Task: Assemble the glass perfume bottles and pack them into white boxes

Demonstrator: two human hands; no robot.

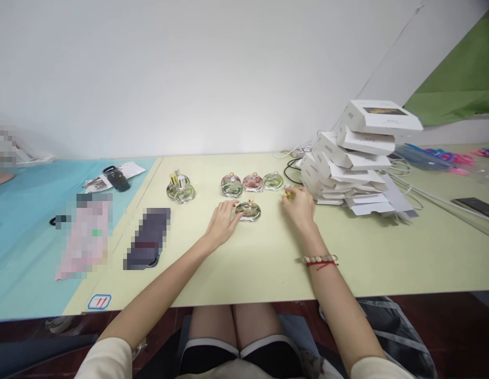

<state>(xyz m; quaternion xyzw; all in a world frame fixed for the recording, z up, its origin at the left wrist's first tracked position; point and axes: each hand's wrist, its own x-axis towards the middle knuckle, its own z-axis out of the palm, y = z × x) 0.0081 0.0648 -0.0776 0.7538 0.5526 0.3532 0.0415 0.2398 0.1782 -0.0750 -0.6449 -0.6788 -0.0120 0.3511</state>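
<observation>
A flat oval glass perfume bottle [249, 212] with a gold neck stands in front of me. My left hand [222, 223] grips its left edge, thumb on the near side and fingers toward the far side. To the right, my right hand [300, 208] has its fingers closed on a small gold bottle cap [289, 195], partly hidden by them. Behind stand three similar bottles in a row: a dark-patterned one [231, 186], a pink one [252, 182] and a green one [273, 181]. Two more bottles [185, 191] with tall caps, one silver and one gold, stand at the left.
A leaning stack of white boxes [347, 163] rises right of my right hand, with cables around it. A dark phone-like object [149, 237] lies at left. Farther left, a blue cloth [27, 226] carries a dark jar [116, 179] and a pixelated pink item [86, 237].
</observation>
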